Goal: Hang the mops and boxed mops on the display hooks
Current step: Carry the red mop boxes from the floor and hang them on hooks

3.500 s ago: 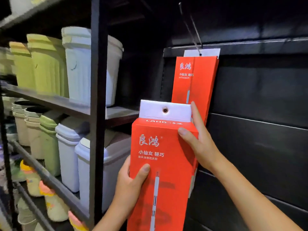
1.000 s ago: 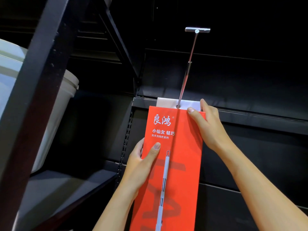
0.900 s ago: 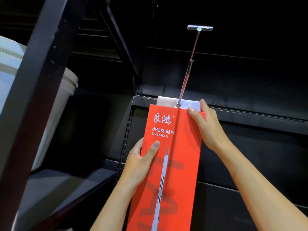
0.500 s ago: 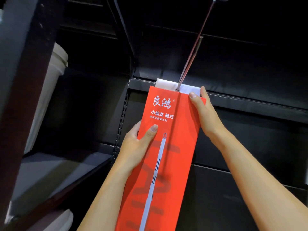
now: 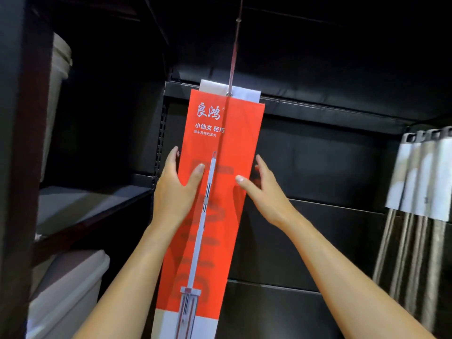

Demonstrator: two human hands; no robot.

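Two hands steady the tall red cardboard mop box [image 5: 242,133] hung on a metal hook [image 5: 233,59]; left hand [image 5: 176,189] grips its edge, right hand [image 5: 264,192] rests open; letting go is probably next.

A shop — boxed mop [image 5: 241,133] on display hook [image 5: 234,57].

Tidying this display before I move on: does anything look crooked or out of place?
Only a slight tilt: the red mop box hangs from the hook by its white tab, its bottom leaning left. The left hand grips it, the right hand touches it.
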